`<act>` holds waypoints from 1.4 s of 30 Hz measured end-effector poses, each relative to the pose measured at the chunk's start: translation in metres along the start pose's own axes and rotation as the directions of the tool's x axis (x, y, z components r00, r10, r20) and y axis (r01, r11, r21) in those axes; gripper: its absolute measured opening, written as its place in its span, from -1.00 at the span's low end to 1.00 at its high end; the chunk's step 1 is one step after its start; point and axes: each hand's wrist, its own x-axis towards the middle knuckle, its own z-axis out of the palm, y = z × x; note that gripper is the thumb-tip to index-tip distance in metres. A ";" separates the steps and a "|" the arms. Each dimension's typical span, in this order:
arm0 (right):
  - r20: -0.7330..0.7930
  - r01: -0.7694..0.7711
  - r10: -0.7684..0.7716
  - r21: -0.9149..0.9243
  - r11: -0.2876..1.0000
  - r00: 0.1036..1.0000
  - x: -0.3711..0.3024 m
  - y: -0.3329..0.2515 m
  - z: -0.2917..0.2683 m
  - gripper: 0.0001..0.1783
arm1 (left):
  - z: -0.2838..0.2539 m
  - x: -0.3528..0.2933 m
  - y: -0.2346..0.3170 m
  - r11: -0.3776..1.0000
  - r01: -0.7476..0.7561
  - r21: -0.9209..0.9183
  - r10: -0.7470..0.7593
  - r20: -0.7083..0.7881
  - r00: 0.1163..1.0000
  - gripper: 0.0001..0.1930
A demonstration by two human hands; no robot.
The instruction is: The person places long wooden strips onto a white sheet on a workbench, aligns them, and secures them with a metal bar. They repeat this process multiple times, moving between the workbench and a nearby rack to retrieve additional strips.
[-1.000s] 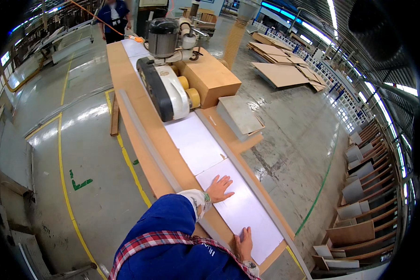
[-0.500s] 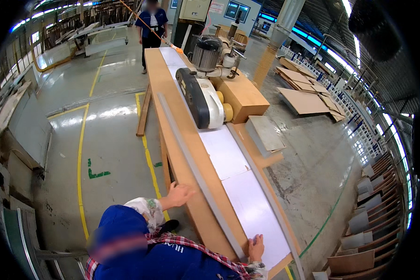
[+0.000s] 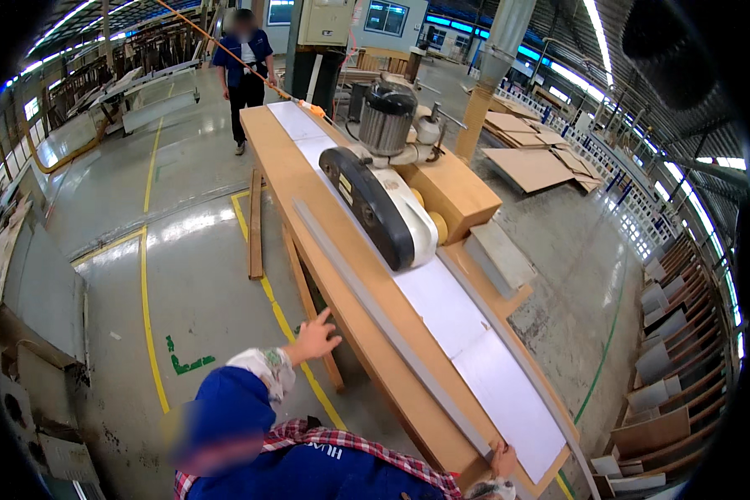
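Note:
Neither my left hand nor my right hand shows. At the lower edge, close by, a co-worker in a blue cap (image 3: 235,398) and blue garment (image 3: 308,471) with plaid at the neck stands at a long wooden worktable (image 3: 262,143). Both visible hands belong to this person. One co-worker's hand (image 3: 312,337) hovers beside the table's left edge, fingers spread, holding nothing. The other hand (image 3: 503,460) is at the near end, by a grey rail (image 3: 408,360) and a white panel (image 3: 508,387). A feed machine with a motor (image 3: 387,117) and black-and-white housing (image 3: 375,204) stands over the white strip.
A second person (image 3: 244,71) stands beyond the far left corner. Wooden bars (image 3: 256,229) lean or lie left of the table. Flat boards (image 3: 529,167) are stacked on the floor at right. A rack of upright boards (image 3: 667,367) lines the far right, and a grey cabinet (image 3: 42,275) stands left.
The view has shifted, so table and machine sit lower and further right. The co-worker's left-side hand has come off the tabletop; the other has moved from the white panel toward the rail.

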 end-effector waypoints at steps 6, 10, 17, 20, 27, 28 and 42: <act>0.022 -0.106 0.111 -0.148 0.983 0.994 -0.066 -0.108 -0.034 -0.38 | -0.124 0.137 -0.022 0.967 0.093 0.236 -0.063 -0.133 0.989 -0.51; -0.025 -0.006 0.002 -0.171 0.985 1.000 -0.030 -0.087 0.011 -0.39 | -0.162 0.212 -0.061 0.954 0.136 0.267 -0.077 -0.219 0.973 -0.54; -0.268 0.340 -0.271 0.262 0.903 0.925 0.027 -0.182 0.095 -0.51 | -0.225 0.272 -0.041 0.905 0.109 0.412 -0.084 -0.078 0.993 -0.61; -0.059 0.350 -0.346 0.233 0.908 0.936 0.032 -0.263 0.093 -0.46 | -0.229 0.328 -0.066 0.851 0.048 0.523 -0.050 -0.009 0.999 -0.66; -0.077 0.554 -0.551 0.208 0.806 0.831 0.026 -0.386 0.138 -0.40 | -0.265 0.407 -0.103 0.927 0.047 0.373 -0.019 -0.077 0.997 -0.70; -0.075 0.555 -0.552 0.202 0.807 0.830 0.023 -0.404 0.143 -0.37 | -0.272 0.419 -0.108 0.931 0.058 0.361 -0.043 -0.049 0.998 -0.68; 0.025 0.526 -0.527 0.032 0.850 0.850 0.024 -0.560 0.195 -0.28 | -0.364 0.427 -0.337 0.919 0.132 0.371 -0.090 -0.129 0.988 -0.70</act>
